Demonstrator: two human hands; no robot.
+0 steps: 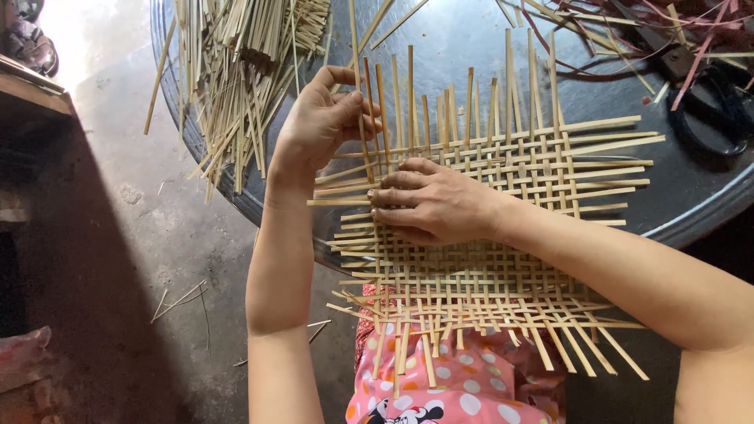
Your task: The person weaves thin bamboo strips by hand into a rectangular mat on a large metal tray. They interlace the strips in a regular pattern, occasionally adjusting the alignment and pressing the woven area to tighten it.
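Nearest the camera, at six o'clock, a pink dotted cloth (459, 392) covers the person's lap, and the loose lower ends of a woven mat (479, 275) of pale bamboo strips hang over it. From there the mat runs up toward twelve o'clock onto a round dark metal counter (691, 200), its upper half lying flat on the surface.

At the centre, the right hand (432, 204) lies palm down on the weave, fingers together and pointing toward nine o'clock, pressing the strips at the mat's left edge; it grips nothing. Just beyond it, toward eleven o'clock, the left hand (318, 126) curls narrowly around one upright strip (359, 102), thumb and fingers pinching it where it enters the weave.

Farther off at eleven o'clock, a heap of loose strips (236, 71) spreads across the counter and over its rim. At one o'clock lie reddish strips (620, 23), and near two o'clock a dark pair of scissors (711, 106). Off at eight o'clock, a few stray strips rest on the concrete floor (149, 228).
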